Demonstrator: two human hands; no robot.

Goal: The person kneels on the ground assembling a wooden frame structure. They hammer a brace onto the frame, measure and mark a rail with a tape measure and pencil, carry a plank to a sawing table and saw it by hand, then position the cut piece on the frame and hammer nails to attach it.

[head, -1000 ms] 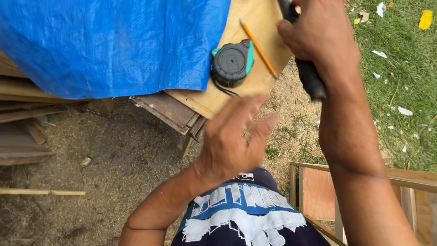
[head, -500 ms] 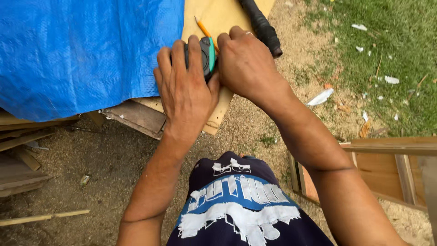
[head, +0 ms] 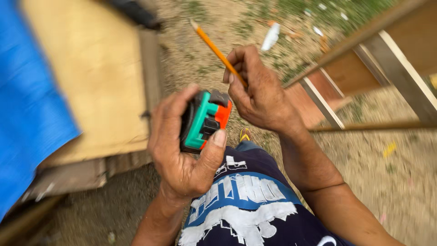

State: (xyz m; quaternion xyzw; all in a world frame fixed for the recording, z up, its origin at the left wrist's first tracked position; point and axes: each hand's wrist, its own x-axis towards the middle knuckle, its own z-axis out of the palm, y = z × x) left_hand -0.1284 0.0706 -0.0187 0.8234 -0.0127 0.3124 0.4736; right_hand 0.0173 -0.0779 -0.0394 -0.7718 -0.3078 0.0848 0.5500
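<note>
No pkgs, labels, signs, screens.

Left hand (head: 182, 150): raised before the chest, palm up, fingers curled, thumb pressed inward in a grip.
Right hand (head: 259, 93): beside it, fingertips pinched together, wrist bent.

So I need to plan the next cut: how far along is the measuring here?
Both tools are picked up: left hand holds the tape measure, right hand holds the pencil. No blade is pulled out. The plywood shows no visible mark, though the view is blurred. Measuring and marking look left to do.
</note>
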